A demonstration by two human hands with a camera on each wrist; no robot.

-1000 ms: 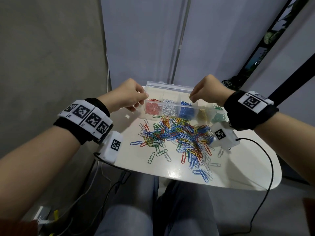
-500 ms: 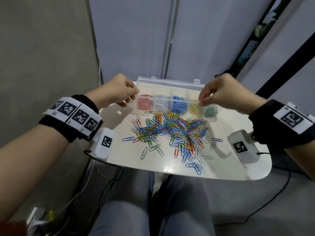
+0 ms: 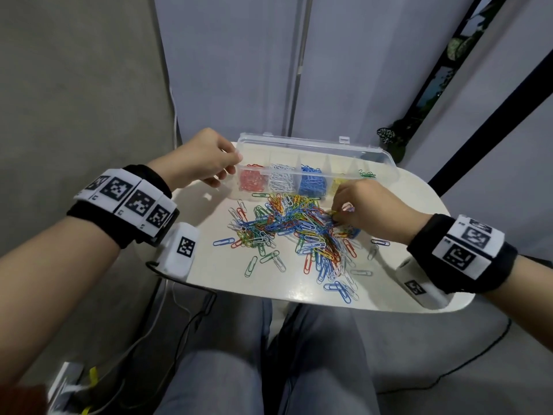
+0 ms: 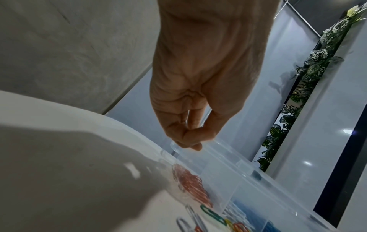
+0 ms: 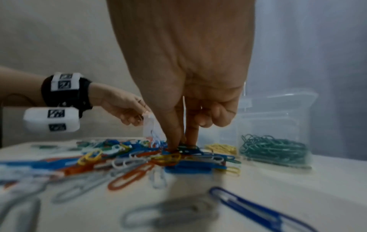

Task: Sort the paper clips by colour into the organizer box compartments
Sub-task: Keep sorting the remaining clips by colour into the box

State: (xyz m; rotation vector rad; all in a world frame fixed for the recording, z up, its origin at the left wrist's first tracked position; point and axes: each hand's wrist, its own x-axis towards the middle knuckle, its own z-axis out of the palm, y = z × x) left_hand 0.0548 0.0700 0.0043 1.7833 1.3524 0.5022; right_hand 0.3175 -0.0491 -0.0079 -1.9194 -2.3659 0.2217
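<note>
The right hand (image 3: 363,209), over the organizer box (image 3: 386,163) a second ago, now pinches into the mixed paper clips (image 3: 296,232) at frame centre, starting a new pick, while the left hand (image 3: 203,158) grips the box's left corner

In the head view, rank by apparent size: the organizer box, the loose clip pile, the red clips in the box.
1. Loose clip pile
2. Organizer box, slightly smaller; it sits farther away, so this order is unsure.
3. Red clips, clearly smallest.
</note>
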